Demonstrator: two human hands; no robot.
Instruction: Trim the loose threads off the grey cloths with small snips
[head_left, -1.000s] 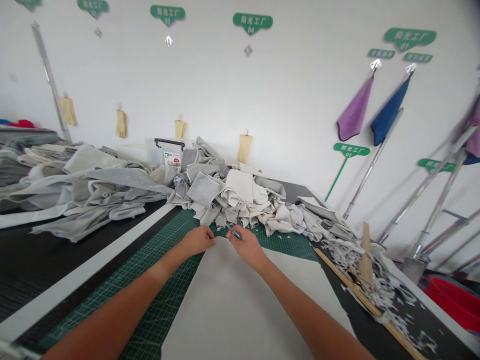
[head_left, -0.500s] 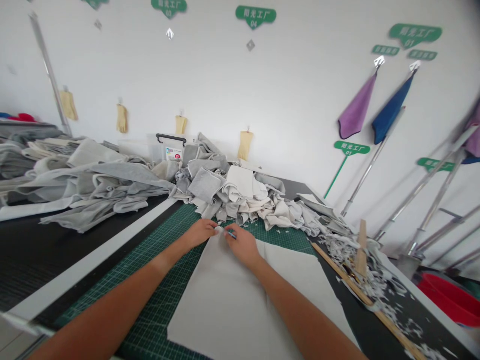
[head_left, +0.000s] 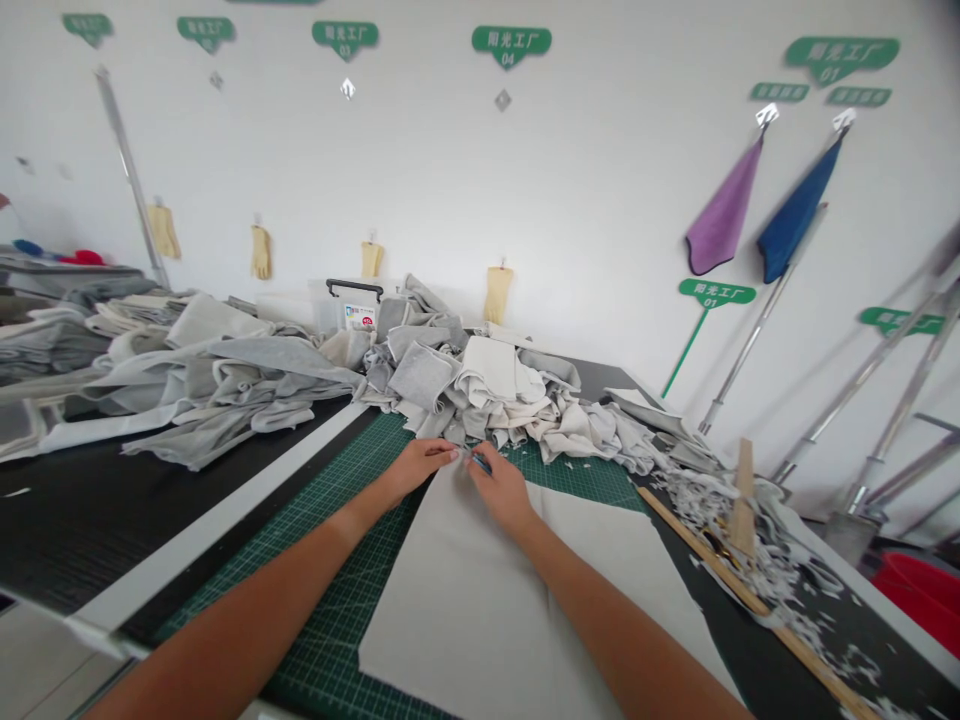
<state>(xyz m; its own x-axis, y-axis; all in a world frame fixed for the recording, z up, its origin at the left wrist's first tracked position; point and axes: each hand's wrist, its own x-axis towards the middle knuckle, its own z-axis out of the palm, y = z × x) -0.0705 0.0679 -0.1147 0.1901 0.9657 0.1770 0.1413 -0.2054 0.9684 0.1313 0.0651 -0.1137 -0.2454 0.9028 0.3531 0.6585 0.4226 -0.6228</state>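
Observation:
A large pale grey cloth [head_left: 465, 590] lies flat on the green gridded cutting mat [head_left: 330, 500] in front of me. At its far left corner, my left hand [head_left: 421, 466] is closed, thumb and fingers pinching the cloth. Close beside it, my right hand [head_left: 504, 492] is wrapped round a small blue tool [head_left: 482, 462], its tip pointing at the same corner. The fingers hide most of the tool, so its exact kind cannot be made out. My right forearm crosses over the cloth.
Crumpled grey cloths [head_left: 487, 370] are heaped just beyond my hands, with another heap [head_left: 225, 360] to the left. On the right lie a wooden strip [head_left: 742, 590], scissors [head_left: 716, 548] and many cloth scraps [head_left: 787, 610]. A red tub [head_left: 919, 600] stands at far right.
The view has swung slightly left, so the scene sits further right in the picture. Both hands stay at the cloth's corner, with only small finger movement.

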